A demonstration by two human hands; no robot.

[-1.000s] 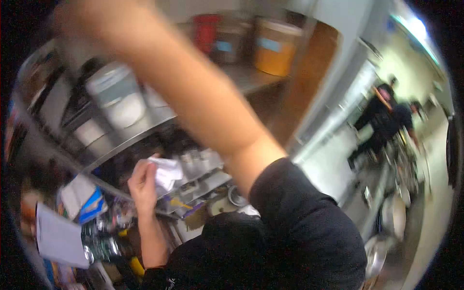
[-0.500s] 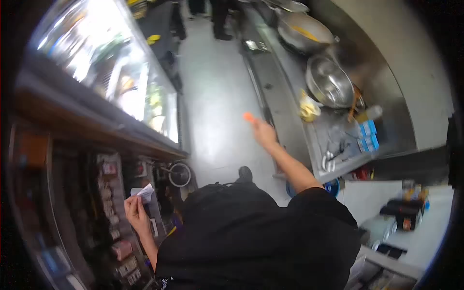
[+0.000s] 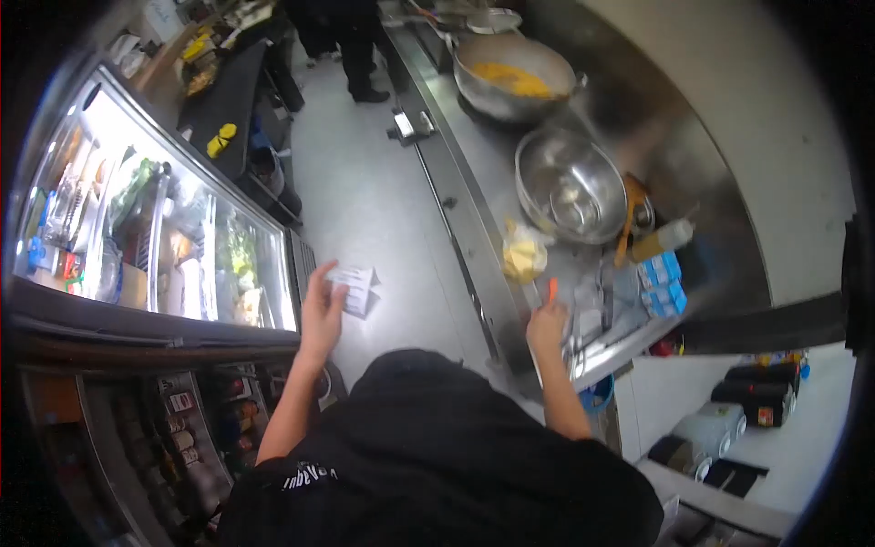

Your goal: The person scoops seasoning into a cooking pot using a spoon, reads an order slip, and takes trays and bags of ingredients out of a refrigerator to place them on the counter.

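My left hand (image 3: 324, 305) pinches a folded white paper (image 3: 353, 288) with printed lines, above the floor in front of the lit fridge. My right hand (image 3: 548, 328) is closed around a small orange item (image 3: 552, 290) at the near edge of the steel counter (image 3: 583, 273). Just beyond the right hand lies a yellow block in a crumpled wrapper (image 3: 523, 253). Blue-and-white cartons (image 3: 663, 284) and a bottle of yellowish liquid (image 3: 662, 242) stand to its right.
A steel bowl (image 3: 571, 187) and a large pan with yellow food (image 3: 516, 77) are farther back on the counter. A glass-fronted fridge (image 3: 164, 228) is at the left. Another person's dark-clad legs (image 3: 355, 50) stand in the aisle. Black containers (image 3: 753, 401) sit at lower right.
The view has turned from the shelves to the aisle and counter. My right hand has come down to the counter edge with the orange item. My left hand has moved forward with the paper.
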